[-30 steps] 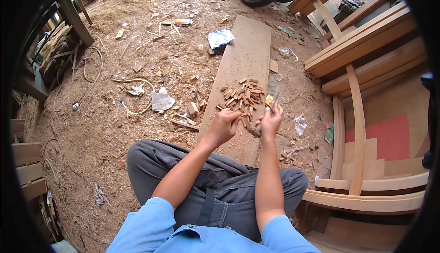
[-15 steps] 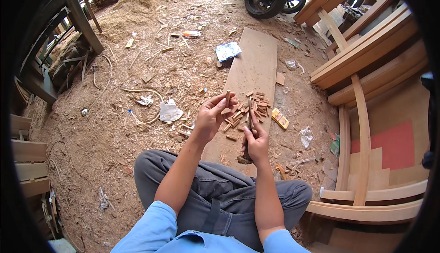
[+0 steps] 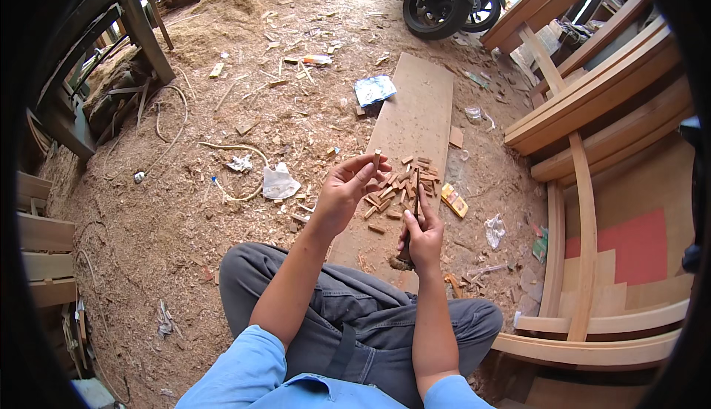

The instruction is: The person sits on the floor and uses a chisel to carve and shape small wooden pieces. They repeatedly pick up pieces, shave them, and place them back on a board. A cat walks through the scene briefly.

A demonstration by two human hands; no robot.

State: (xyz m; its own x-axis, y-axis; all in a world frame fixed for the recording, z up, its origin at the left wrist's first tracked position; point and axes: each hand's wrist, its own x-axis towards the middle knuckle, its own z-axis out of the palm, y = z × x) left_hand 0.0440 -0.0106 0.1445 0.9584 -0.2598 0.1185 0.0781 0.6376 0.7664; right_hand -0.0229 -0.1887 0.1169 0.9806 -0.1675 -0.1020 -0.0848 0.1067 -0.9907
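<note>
Between the thumb and fingers of my left hand (image 3: pixel 341 198), a small wooden peg (image 3: pixel 377 159) is pinched, standing nearly upright. My right hand (image 3: pixel 426 242) is wrapped around a chisel (image 3: pixel 405 255). Its dark, narrow blade (image 3: pixel 417 194) points away from me, and its worn, frayed handle end faces my lap. The two hands are apart, and the blade does not touch the peg. Just beyond them, a loose heap of small wooden pieces (image 3: pixel 404 187) lies on a long flat board (image 3: pixel 418 105). One stray piece (image 3: pixel 376 228) sits nearer to me.
Right of the heap lies a yellow packet (image 3: pixel 454 200). A blue-and-white packet (image 3: pixel 375 90) overlaps the board's left edge. Wood shavings and scraps cover the floor (image 3: pixel 170 224). Wooden frames (image 3: pixel 592 120) lean at the right; a motorcycle wheel (image 3: pixel 437 11) stands at the far end.
The view has shifted slightly. The peg has turned a little and shows a paler face. My right hand, with the chisel, has moved slightly right and toward me.
</note>
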